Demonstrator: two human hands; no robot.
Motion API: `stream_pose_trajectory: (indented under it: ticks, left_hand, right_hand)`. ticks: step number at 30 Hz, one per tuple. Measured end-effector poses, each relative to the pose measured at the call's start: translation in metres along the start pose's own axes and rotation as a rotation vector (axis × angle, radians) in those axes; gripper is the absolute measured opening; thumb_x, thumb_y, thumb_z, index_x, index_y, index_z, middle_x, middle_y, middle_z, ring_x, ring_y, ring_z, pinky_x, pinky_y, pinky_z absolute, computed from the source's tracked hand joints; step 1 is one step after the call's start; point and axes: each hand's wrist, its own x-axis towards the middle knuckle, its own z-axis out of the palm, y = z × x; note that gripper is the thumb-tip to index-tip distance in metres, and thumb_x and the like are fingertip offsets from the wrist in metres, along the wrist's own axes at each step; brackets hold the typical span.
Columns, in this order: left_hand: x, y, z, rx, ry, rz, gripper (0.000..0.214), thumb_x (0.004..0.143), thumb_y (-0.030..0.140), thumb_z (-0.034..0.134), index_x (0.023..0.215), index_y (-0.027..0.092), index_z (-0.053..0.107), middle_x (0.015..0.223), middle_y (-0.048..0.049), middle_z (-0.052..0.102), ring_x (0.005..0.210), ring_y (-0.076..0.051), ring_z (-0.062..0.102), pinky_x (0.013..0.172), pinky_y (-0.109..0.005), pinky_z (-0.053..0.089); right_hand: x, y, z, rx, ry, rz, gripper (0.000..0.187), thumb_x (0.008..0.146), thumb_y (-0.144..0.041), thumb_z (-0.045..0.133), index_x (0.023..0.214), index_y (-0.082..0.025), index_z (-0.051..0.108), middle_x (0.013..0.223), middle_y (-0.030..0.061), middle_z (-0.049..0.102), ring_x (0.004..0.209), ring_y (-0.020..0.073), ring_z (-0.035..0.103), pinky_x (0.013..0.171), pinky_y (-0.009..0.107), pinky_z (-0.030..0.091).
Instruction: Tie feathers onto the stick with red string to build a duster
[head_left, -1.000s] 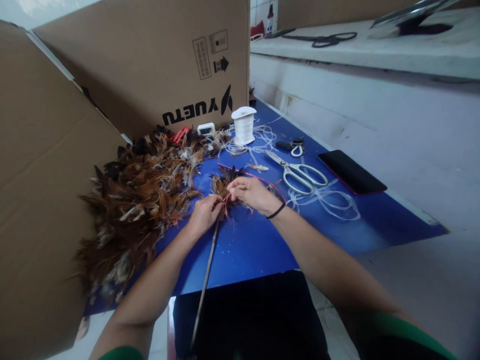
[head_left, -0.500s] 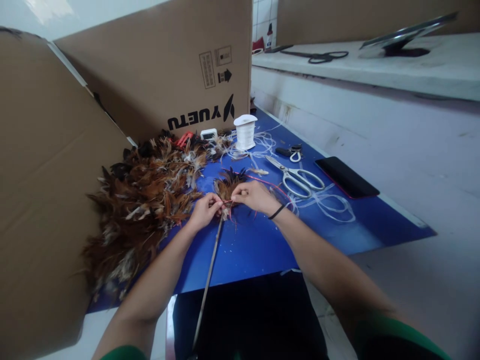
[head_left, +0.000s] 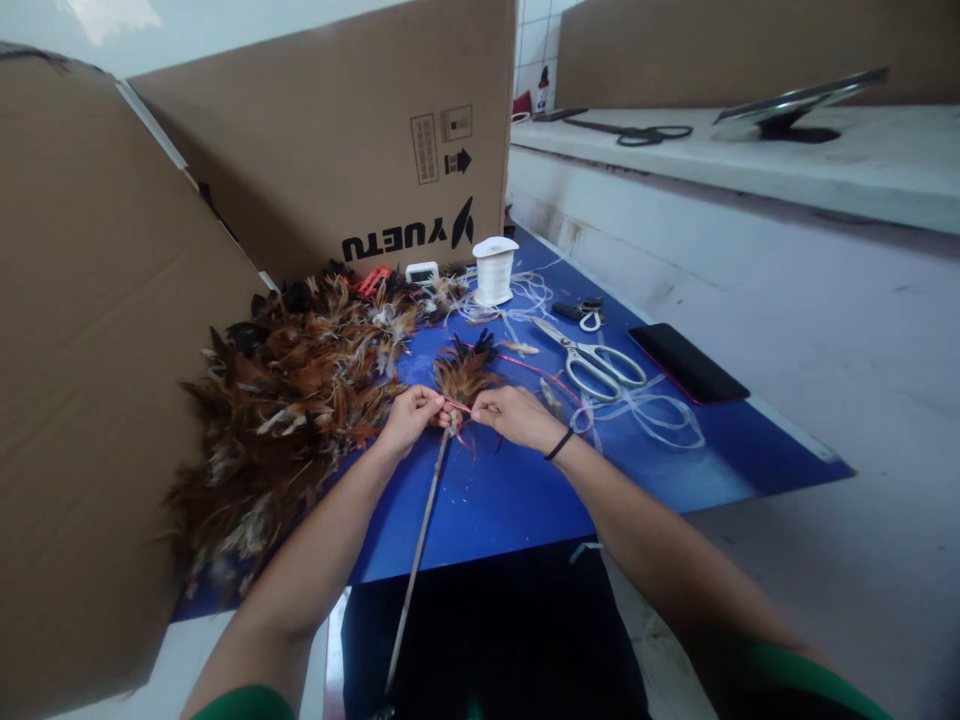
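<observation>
A bunch of brown and black feathers [head_left: 463, 370] sits at the top end of a thin stick [head_left: 421, 540], which slants down over the table edge toward my lap. My left hand [head_left: 412, 415] is closed in a pinch on a pink string [head_left: 459, 406] at the base of the feathers. On the other side, my right hand [head_left: 517, 415] pinches the same string between thumb and forefinger, so a short length stretches between the hands. Loose pink ends hang below, and more pink string curves to the right across the blue table [head_left: 517, 510].
A large heap of feathers [head_left: 300, 380] covers the left side, against cardboard [head_left: 300, 150]. At the right lie scissors [head_left: 592, 362], small snips [head_left: 579, 310], a phone [head_left: 686, 362] and looped clear ribbon [head_left: 667, 420]. A white spool [head_left: 494, 272] stands behind.
My right hand has moved slightly right, away from the feathers, and more of the bunch shows. The pinched string now spans a wider gap. The whole view has shifted a little.
</observation>
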Motion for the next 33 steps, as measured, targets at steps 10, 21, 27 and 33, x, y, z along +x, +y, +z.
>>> stream_pose_trajectory:
  ticks: [10,21,27,33]
  left_hand:
    - [0.001,0.000,0.002,0.030,-0.022,0.041,0.039,0.062,0.041,0.075,0.074,0.012,0.051,0.062,-0.0022,0.065,0.051,-0.010,0.060,0.055,-0.024,0.051]
    - [0.002,-0.003,0.000,0.130,-0.051,0.079,0.036,0.065,0.042,0.072,0.074,0.013,0.052,0.061,-0.0002,0.063,0.052,-0.011,0.061,0.057,-0.025,0.052]
    - [-0.001,0.001,0.004,0.134,-0.026,0.076,0.034,0.066,0.041,0.071,0.075,0.014,0.053,0.061,-0.0010,0.065,0.050,-0.011,0.062,0.055,-0.025,0.053]
    - [-0.006,0.006,0.008,0.107,0.018,0.022,0.036,0.062,0.040,0.074,0.074,0.013,0.053,0.059,-0.0016,0.066,0.050,-0.013,0.063,0.056,-0.026,0.055]
  right_hand:
    - [-0.006,-0.016,0.005,-0.076,0.251,-0.222,0.011,0.075,-0.017,0.061,0.086,-0.017,0.067,0.090,0.0067,0.065,0.090,0.0181,0.058,0.081,0.028,0.040]
    - [0.025,-0.023,0.022,0.114,0.112,-0.090,0.015,0.078,-0.011,0.050,0.073,-0.017,0.062,0.063,0.0016,0.064,0.059,0.0105,0.057,0.056,0.020,0.035]
    - [0.020,-0.017,0.020,0.006,0.173,-0.151,0.019,0.079,-0.017,0.052,0.077,-0.020,0.070,0.074,0.0029,0.065,0.066,0.0120,0.057,0.060,0.023,0.035]
    - [0.018,-0.013,0.019,0.014,0.222,-0.248,0.017,0.077,-0.017,0.056,0.072,-0.017,0.071,0.066,0.0011,0.059,0.060,0.0098,0.050,0.057,0.023,0.030]
